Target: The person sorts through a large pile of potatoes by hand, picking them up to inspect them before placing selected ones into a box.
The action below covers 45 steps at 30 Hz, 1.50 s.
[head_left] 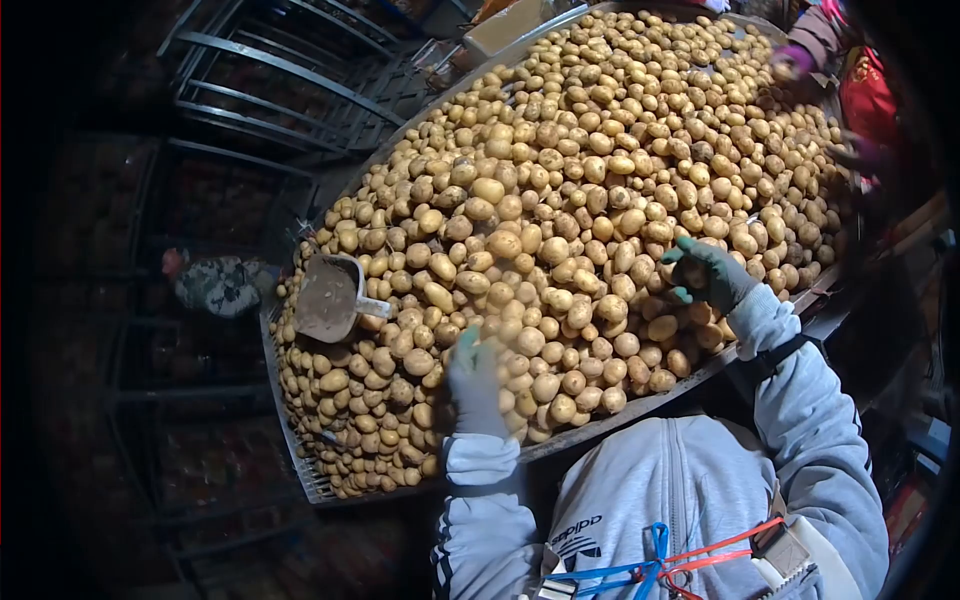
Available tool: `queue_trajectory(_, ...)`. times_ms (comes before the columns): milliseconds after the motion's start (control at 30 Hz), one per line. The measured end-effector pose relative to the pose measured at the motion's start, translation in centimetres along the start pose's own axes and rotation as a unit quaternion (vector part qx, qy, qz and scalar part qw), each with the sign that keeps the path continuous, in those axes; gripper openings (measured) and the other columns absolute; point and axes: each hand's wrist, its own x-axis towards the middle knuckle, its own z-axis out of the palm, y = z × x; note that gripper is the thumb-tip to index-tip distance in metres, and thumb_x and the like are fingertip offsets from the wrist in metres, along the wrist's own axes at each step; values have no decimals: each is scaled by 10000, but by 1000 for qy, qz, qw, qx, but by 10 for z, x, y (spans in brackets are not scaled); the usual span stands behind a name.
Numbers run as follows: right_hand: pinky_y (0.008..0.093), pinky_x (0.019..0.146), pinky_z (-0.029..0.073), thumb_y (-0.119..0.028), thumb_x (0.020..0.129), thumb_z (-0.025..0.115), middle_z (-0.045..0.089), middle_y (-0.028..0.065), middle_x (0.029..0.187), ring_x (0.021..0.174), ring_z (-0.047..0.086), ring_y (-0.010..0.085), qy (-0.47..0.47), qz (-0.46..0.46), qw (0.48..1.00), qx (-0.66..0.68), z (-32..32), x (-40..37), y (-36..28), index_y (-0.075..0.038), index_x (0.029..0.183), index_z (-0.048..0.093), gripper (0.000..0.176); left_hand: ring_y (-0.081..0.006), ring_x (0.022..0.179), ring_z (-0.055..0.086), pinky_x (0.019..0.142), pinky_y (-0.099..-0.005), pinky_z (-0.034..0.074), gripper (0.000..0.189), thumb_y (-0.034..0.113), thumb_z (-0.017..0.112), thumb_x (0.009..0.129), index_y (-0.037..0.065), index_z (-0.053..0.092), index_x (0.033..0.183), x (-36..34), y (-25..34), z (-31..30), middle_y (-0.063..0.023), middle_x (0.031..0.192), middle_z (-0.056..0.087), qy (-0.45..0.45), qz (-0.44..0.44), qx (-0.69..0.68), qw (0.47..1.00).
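Observation:
A large heap of potatoes [570,215] spreads over a metal-edged sorting table before me. My left hand [474,385], in a grey glove with green fingertips, is over the potatoes near the front edge. It is smeared by motion, so its grip does not show. Farther right, my right hand [712,275], gloved the same way, hovers at the potatoes. Its thumb and fingers are apart, and I see nothing held between them. A scoop [328,298] with a pale handle lies on the heap left of my left hand.
Metal racks [285,85] stand beyond the table's left side. A person in a patterned sleeve [218,285] is at the left. At the upper right, another person's purple-gloved hand [793,62] reaches over the potatoes. The metal table rim [600,415] runs along my front.

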Motion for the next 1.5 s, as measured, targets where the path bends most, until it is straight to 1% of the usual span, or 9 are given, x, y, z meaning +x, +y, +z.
queue_trajectory(100, 332, 647, 566, -256, 996, 695, 670, 25, 949, 780, 639, 159, -10, -253, 869, -425, -2, -13, 17, -79, 1073, 742, 199, -172, 946, 653, 797, -291, 560, 441, 53, 670, 967, -15, 605, 1398, 36, -35, -38, -139, 1215, 654, 66, 38, 73, 994)
queue_trajectory(233, 296, 574, 496, -108, 933, 642, 658, 18, 863, 684, 584, 113, 57, -103, 985, -129, 2, -18, 24, -24, 1140, 738, 243, -210, 1012, 664, 853, -330, 566, 393, 45, 672, 960, -41, 639, 1342, 45, -50, -82, -136, 1206, 658, 129, 127, 138, 974)
queue_trajectory(633, 289, 621, 576, -109, 913, 582, 768, 99, 971, 801, 718, 165, -5, -39, 978, -204, 95, 45, 89, 3, 1194, 726, 335, -414, 1231, 635, 1037, -487, 530, 682, 296, 748, 895, 61, 517, 1492, 4, -12, -57, -268, 1425, 583, 10, 71, 530, 845)
queue_trajectory(1000, 290, 604, 538, -378, 966, 733, 687, 29, 943, 714, 633, 126, -129, 66, 941, -305, 162, 21, 116, -102, 1260, 722, 403, -246, 1099, 680, 938, -375, 556, 738, 194, 799, 868, 44, 496, 1523, -28, 10, 32, -178, 1257, 703, -235, 79, 140, 959)
queue_trajectory(1067, 287, 572, 525, -354, 981, 734, 683, 27, 884, 692, 633, 106, -143, -125, 906, -378, 116, 26, 120, -88, 1221, 722, 359, -200, 1029, 701, 841, -346, 581, 704, 136, 789, 882, 98, 508, 1527, -41, 37, 55, -160, 1245, 717, -263, 29, 109, 958)
queue_trajectory(1133, 328, 672, 584, -297, 975, 737, 735, 63, 1012, 816, 723, 180, -35, 25, 964, -263, 100, -4, 90, -81, 1253, 708, 352, -148, 1003, 667, 812, -306, 578, 693, 96, 761, 917, 82, 486, 1553, -43, 25, 65, -173, 1320, 674, -284, -14, 59, 957)
queue_trajectory(1333, 372, 952, 574, -203, 1004, 644, 739, 98, 1195, 1081, 721, 253, 153, -296, 848, -413, -62, -81, 41, -63, 1280, 699, 314, -156, 1088, 615, 933, -286, 532, 565, 33, 712, 941, -48, 538, 1473, -13, 0, 74, -159, 1401, 618, -224, -46, 29, 973)
queue_trajectory(1367, 323, 780, 586, -251, 1014, 655, 746, 61, 1039, 892, 717, 175, 266, -147, 937, -170, -31, -132, 6, -69, 1207, 730, 276, -164, 1091, 612, 935, -294, 530, 544, 33, 708, 941, -44, 553, 1457, -2, 0, 76, -156, 1378, 625, -202, -34, 37, 978)
queue_trajectory(1500, 303, 659, 537, -280, 1020, 634, 723, 43, 979, 811, 679, 145, 422, -310, 802, -287, -206, -246, -19, -41, 1134, 749, 289, -232, 1091, 624, 943, -345, 532, 481, 52, 703, 927, -38, 606, 1390, 31, -3, 67, -167, 1280, 650, -118, 47, 137, 982)
